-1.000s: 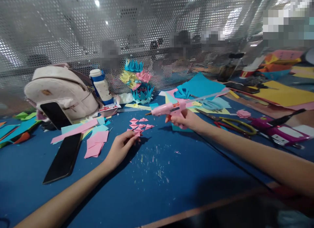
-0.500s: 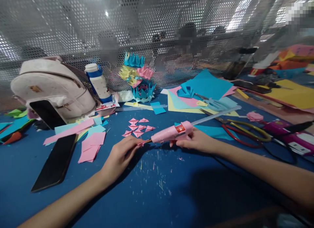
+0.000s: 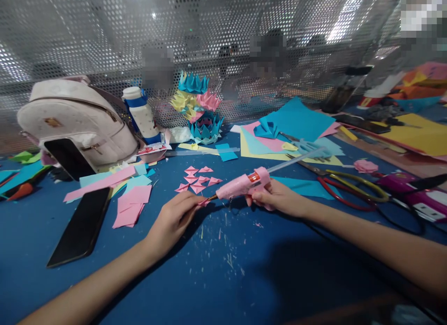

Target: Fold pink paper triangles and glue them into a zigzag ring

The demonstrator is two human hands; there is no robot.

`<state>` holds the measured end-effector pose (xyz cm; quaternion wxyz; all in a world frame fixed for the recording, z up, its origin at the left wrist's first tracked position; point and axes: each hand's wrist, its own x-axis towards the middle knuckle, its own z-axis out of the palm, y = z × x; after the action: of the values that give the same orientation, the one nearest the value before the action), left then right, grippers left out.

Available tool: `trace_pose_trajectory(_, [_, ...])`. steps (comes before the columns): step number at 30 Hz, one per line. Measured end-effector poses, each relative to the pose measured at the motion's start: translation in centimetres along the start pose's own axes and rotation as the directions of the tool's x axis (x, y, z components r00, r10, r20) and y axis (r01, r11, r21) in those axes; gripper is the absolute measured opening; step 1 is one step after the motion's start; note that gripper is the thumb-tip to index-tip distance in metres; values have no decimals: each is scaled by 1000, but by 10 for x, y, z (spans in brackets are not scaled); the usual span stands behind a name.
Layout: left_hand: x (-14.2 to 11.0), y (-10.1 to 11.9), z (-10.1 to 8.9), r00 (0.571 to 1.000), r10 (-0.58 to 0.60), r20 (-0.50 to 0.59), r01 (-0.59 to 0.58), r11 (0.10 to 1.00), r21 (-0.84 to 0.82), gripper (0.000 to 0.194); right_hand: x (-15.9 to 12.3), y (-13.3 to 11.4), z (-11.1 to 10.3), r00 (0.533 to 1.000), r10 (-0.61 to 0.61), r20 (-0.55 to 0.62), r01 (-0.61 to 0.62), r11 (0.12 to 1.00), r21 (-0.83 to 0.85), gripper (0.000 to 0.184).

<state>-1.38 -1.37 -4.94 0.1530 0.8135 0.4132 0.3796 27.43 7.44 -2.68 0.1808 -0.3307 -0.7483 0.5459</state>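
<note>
My right hand [image 3: 275, 196] is wrapped round the grip of a pink glue gun [image 3: 240, 185], with a long clear glue stick [image 3: 296, 160] poking out of its back. The gun's metal nozzle points left and meets a small folded pink paper piece [image 3: 204, 202]. That piece is pinched in the fingertips of my left hand [image 3: 177, 214]; most of it is hidden by the fingers. Just behind, several more folded pink paper pieces [image 3: 198, 187] lie in a cluster on the blue table [image 3: 195, 287].
A black phone [image 3: 80, 227] and pink paper squares [image 3: 131, 206] lie left, near a backpack [image 3: 77, 115] and a bottle [image 3: 141, 113]. Behind the cluster stands a layered paper flower [image 3: 206, 127]. Scissors [image 3: 349, 187] and coloured sheets [image 3: 296, 120] are at right. A perforated metal screen [image 3: 216, 31] closes the back.
The rear of the glue gun has dropped slightly and its glue stick points a little differently. The nozzle stays at the pinched pink piece. The whole view has shifted slightly.
</note>
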Motion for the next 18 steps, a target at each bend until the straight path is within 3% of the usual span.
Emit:
trace_pose_trajectory(8, [-1,-2,0,1000,18,-10,-18,1000,5,23,2,9,-1,999,22,-49,-21,1000,17,64])
trace_pose_trajectory(18, [0,-2,0,999,43,-25,-43,999,-18,23,3,11,-2,999,-23,-30,22,999,-29,62])
